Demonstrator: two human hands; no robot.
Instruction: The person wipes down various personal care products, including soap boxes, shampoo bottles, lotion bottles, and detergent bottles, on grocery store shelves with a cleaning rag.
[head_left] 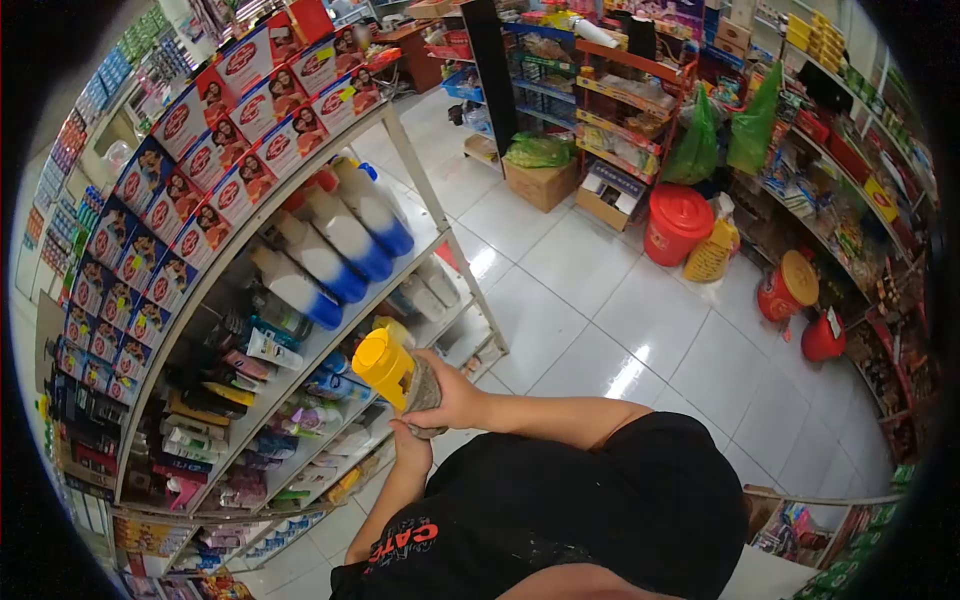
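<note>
A yellow bottle (381, 366) with a round yellow cap is tilted in front of my chest, its cap end toward the shelf. My right hand (452, 392) is closed around its lower part, with a grey speckled cloth (425, 388) between palm and bottle. Below it, my left hand (412, 452) is at the bottle's bottom end; its fingers are closed there and partly hidden. Close beyond the bottle stands a white shelf rack (340, 310) holding several white-and-blue bottles (345, 245).
Stacked red and blue boxes (225, 140) top the rack; toiletries crowd its lower levels. Across the tiled floor (600, 340) stand a lidded red bucket (678, 222), a yellow sack (712, 250) and a cardboard box (541, 183). Packed goods shelves (850, 170) curve along the right.
</note>
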